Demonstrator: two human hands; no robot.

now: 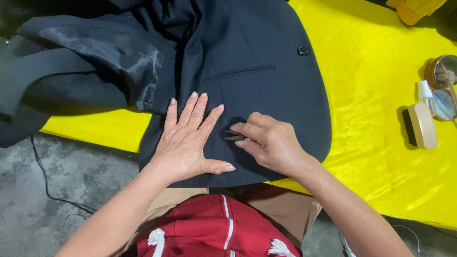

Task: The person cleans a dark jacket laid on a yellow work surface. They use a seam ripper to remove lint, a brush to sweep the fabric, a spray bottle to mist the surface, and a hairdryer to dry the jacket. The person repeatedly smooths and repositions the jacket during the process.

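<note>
Left hand [188, 138] open and flat on the dark jacket [266, 85] spread over the yellow cloth [371, 95], right hand [266, 140] just beside it pinching small metal snips [234, 136], blades lengthwise toward the left fingers, touching the fabric between both.

A bright yellow glossy cloth [376, 119] covers the table and hangs over its near edge above the grey concrete floor [71, 185]. On the cloth lies a dark navy suit jacket [266, 90], spread flat. Well apart at the right lie a wooden-backed black-bristle brush [421, 126], a small white spray bottle [425, 91] and a round glass-lidded tin [442, 71].
</note>
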